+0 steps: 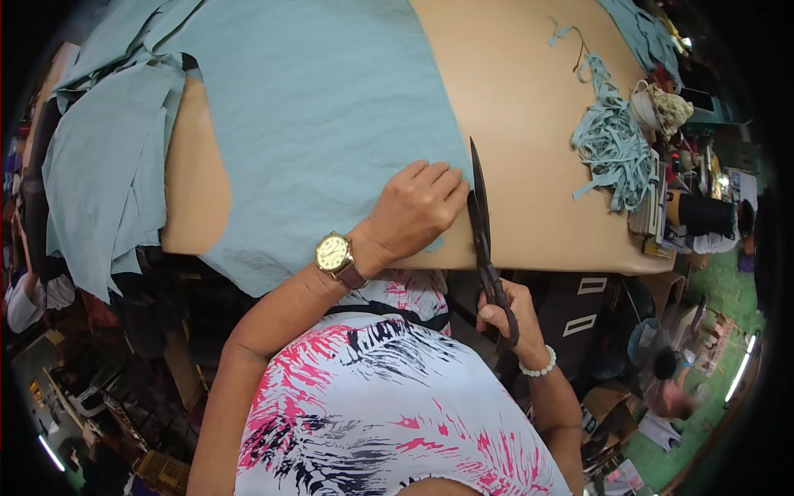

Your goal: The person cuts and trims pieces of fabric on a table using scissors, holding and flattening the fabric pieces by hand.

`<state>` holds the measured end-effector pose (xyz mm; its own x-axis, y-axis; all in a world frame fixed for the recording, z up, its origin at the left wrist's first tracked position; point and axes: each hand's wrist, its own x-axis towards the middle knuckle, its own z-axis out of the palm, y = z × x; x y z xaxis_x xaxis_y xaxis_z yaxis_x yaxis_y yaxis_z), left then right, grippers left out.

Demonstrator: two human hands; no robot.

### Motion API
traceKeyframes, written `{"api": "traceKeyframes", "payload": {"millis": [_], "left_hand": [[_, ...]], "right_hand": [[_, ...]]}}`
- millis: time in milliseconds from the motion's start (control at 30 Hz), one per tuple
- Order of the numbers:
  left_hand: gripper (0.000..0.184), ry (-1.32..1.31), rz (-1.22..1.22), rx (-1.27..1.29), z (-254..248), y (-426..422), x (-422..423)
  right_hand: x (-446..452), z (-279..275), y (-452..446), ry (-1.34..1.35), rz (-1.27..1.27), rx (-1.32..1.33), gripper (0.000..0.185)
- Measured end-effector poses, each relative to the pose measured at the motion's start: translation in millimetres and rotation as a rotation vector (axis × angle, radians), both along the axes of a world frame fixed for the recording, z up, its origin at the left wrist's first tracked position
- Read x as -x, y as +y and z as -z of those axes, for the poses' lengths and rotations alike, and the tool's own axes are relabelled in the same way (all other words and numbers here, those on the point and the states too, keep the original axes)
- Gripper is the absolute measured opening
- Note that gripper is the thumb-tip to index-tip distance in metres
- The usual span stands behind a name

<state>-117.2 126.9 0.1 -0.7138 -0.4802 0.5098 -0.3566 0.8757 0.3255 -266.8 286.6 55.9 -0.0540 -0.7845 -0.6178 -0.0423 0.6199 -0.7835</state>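
A large piece of light blue fabric [331,107] lies spread on the tan tabletop, with its front part hanging over the near edge. My left hand [422,202], with a watch at the wrist, rests on the fabric near its right edge. Its fingers are curled and closed on the cloth there; the fingertips are hidden. Black fabric scissors [481,240] are in my right hand [509,314], which is wrapped round the handles at the table's front edge. The blades point away from me, alongside the cloth edge and close to my left fingers, and look slightly parted.
More blue cloth pieces [116,157] are draped at the left. A tangled heap of thin blue fabric strips [612,149] lies on the right of the table [529,165], beside a white container [643,106]. Dark drawers [571,306] stand below the front edge. Other people are at the far sides.
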Motion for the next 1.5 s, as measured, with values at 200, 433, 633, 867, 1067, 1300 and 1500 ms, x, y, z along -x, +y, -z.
{"api": "traceKeyframes", "payload": {"millis": [200,433,633,867,1067,1300,1500], "left_hand": [[0.019,0.032,-0.005,0.007,0.8,-0.4,0.8],[0.019,0.06,-0.007,0.026,2.6,-1.5,1.6],[0.019,0.057,-0.005,0.034,3.3,-1.9,1.1],[0.019,0.078,-0.036,-0.001,6.8,-3.4,1.7],[0.019,0.077,-0.014,-0.028,3.5,-0.9,-1.0],[0.018,0.086,0.011,-0.056,3.0,6.3,-4.0],[0.019,0.093,0.003,-0.071,-1.6,9.5,-5.2]], "right_hand": [[0.0,3.1,2.7,0.004,0.023,-0.021,0.03],[-1.9,-0.1,6.2,0.012,0.068,-0.054,0.028],[-0.4,-1.6,10.4,0.037,0.072,-0.098,0.031],[5.0,-7.4,9.7,0.054,0.034,-0.171,0.03],[8.7,-8.9,5.3,-0.072,0.037,-0.058,0.029],[8.6,-5.5,-6.8,-0.029,0.022,-0.063,0.028],[0.6,-2.5,-10.5,0.051,0.007,-0.038,0.039]]}}
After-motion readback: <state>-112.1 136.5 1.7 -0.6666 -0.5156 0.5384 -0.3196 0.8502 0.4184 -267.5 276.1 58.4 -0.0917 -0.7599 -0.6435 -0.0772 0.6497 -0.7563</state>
